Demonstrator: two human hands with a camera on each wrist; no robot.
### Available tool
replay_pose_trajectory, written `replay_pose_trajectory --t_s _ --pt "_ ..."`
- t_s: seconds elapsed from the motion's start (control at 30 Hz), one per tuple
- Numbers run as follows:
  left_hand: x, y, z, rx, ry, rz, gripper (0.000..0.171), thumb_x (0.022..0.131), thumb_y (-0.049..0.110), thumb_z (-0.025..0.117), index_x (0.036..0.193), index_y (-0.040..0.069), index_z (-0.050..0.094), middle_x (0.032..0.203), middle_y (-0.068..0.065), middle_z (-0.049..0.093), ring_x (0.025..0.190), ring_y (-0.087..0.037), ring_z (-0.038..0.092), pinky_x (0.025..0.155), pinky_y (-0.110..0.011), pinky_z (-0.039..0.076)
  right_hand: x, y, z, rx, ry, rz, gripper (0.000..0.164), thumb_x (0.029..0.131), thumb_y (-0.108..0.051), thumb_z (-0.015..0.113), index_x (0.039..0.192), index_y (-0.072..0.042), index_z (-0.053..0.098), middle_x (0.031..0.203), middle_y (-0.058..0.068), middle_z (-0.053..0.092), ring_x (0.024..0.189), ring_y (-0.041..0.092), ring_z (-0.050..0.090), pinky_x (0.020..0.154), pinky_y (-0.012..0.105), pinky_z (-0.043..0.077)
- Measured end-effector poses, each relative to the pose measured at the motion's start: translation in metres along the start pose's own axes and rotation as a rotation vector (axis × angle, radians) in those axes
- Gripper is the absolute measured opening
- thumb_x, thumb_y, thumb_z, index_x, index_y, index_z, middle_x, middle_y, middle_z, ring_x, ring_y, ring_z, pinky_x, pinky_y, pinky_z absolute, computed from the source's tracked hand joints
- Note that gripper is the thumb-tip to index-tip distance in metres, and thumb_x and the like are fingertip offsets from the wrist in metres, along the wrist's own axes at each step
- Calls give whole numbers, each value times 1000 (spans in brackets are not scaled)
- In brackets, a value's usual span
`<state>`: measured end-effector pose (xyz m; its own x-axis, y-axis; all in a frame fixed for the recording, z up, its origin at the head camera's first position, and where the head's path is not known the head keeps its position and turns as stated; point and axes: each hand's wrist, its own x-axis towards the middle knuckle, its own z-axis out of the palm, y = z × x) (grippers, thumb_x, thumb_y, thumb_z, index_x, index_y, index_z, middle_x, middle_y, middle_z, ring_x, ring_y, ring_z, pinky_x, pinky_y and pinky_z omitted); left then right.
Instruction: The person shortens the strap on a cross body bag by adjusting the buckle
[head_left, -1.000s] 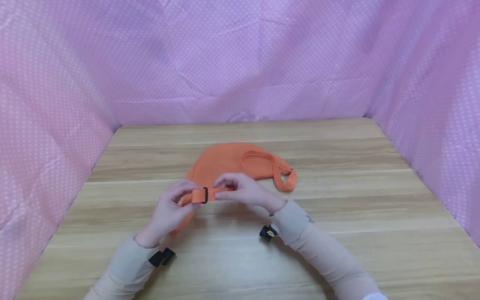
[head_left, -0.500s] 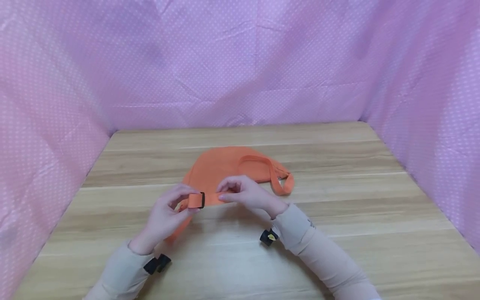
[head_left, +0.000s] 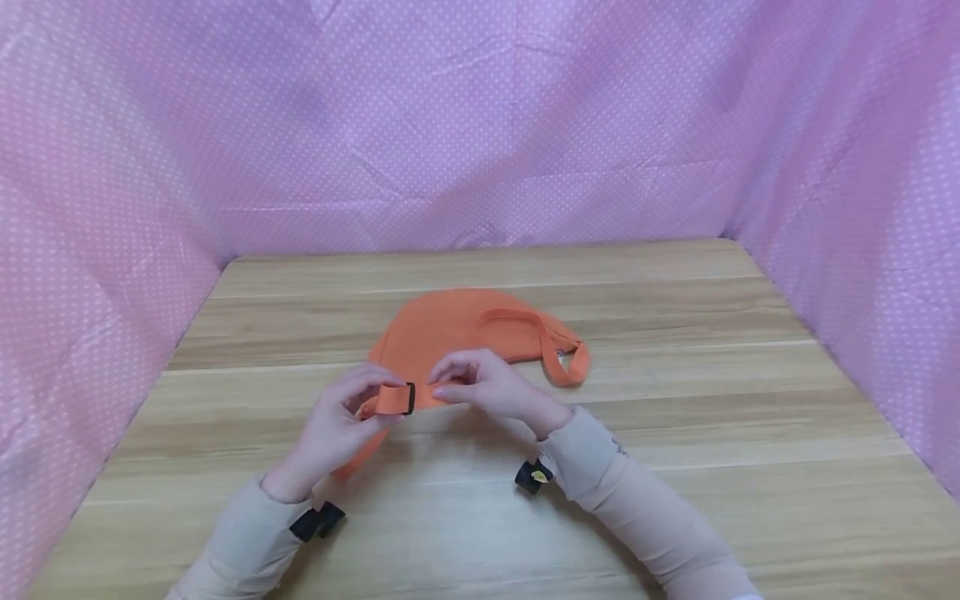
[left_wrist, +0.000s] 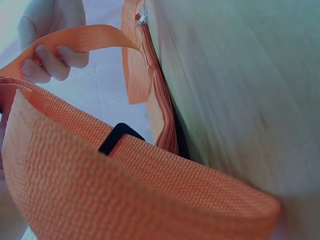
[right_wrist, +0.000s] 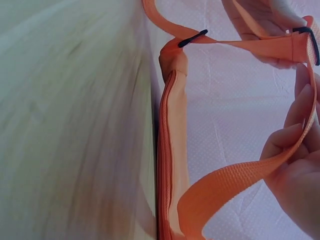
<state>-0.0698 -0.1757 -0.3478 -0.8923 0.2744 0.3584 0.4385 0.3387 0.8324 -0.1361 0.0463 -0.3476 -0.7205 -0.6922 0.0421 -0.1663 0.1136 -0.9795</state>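
Note:
An orange waist bag [head_left: 442, 325] lies on the wooden table in the head view, its strap raised near the front edge of the bag. My left hand [head_left: 333, 429] pinches the folded strap beside a black slider buckle [head_left: 410, 398]. To the right of that buckle, my right hand [head_left: 495, 387] pinches the same strap between thumb and fingers. In the right wrist view, the strap [right_wrist: 230, 182] curves away below the right fingers, and a second black buckle [right_wrist: 192, 38] sits near the bag's end. The zip pull [left_wrist: 142, 19] shows in the left wrist view.
A loose strap loop [head_left: 573, 367] hangs off the bag's right end onto the wooden table [head_left: 675, 400]. Pink dotted cloth [head_left: 480, 125] encloses the back and both sides. Black camera mounts [head_left: 318, 521] stick out from the wrists.
Both hands keep their hold on the strap. The strap and buckle sit slightly lower in the head view than a second ago, with the strap fold tilted a little. The bag stays in place.

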Motion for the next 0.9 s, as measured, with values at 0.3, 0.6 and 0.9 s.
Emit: replay_pose_trajectory --t_s 0.3,0.6,0.9 --pt "1 0 1 24 -19 -40 39 72 -14 72 105 4 64 104 0 63 99 -4 56 92 -14 45 2 -3 6 0 16 -29 16 87 -4 66 103 -1 65 92 10 67 78 10 57 70 22 48" --pt "2 -2 0 -13 -19 -18 38 73 -14 72 106 3 64 105 0 62 101 -3 56 87 -16 48 4 -6 13 100 66 -66 32 83 5 66 113 9 53 95 16 62 81 6 60 67 19 47" --pt "3 0 5 -14 -18 -37 38 72 -12 73 106 4 64 106 -5 63 100 -5 55 84 -18 50 5 -6 15 164 46 -63 33 81 11 66 109 6 51 89 -1 56 78 6 61 64 19 46"
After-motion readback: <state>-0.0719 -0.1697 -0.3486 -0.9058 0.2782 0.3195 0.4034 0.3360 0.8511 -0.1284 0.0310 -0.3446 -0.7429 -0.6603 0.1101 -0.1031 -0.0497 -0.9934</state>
